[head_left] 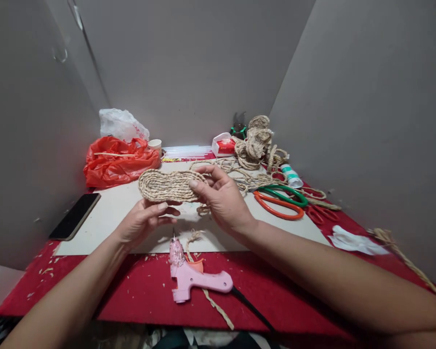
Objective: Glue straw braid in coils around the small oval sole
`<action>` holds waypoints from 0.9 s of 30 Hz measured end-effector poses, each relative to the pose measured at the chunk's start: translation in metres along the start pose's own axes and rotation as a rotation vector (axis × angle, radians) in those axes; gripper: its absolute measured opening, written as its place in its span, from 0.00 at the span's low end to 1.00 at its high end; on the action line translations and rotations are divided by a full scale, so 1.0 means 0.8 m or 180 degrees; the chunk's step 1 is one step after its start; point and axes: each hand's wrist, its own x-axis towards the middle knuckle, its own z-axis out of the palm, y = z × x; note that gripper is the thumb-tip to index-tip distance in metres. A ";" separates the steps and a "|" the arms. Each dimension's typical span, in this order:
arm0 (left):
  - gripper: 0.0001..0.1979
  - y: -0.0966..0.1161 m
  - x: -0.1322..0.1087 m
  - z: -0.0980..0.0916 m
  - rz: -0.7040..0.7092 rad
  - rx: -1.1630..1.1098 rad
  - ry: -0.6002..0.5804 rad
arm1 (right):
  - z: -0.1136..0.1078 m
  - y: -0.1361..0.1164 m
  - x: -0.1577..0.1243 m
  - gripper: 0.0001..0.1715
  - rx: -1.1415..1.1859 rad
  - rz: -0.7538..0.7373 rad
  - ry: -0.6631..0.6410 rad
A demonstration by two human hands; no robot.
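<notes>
A sole-shaped piece of coiled straw rope [167, 186] is raised above the white board. My right hand [221, 198] grips its right end, thumb on the front face and fingers behind. Under the lower edge, my left hand [143, 220] has its thumb and fingers loosely apart; whether a fingertip touches the coil from behind cannot be told. Below the hands lies a pink hot glue gun [199, 281], nozzle pointing away from me and black cord trailing right. A frayed strip of straw [218, 310] runs beneath it.
The white board [105, 220] covers part of the red cloth [138, 286]. Left are a phone [75, 215] and a red plastic bag [119, 162]. Scissors with orange and green handles [279, 206], rope coils [257, 140] and crumpled tissue [356, 241] are right. Grey walls [181, 68] enclose the table.
</notes>
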 end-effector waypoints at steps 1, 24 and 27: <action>0.13 -0.003 -0.002 0.006 0.0068 -0.0016 -0.0020 | 0.003 0.003 -0.003 0.20 -0.0016 -0.0022 -0.0010; 0.05 0.021 -0.009 0.005 0.0812 -0.0739 0.1642 | -0.018 0.010 0.000 0.20 -0.2513 -0.0890 -0.0786; 0.07 0.022 -0.007 -0.002 0.0900 -0.0529 0.1730 | -0.022 -0.016 -0.020 0.25 -0.3096 -0.1518 -0.0741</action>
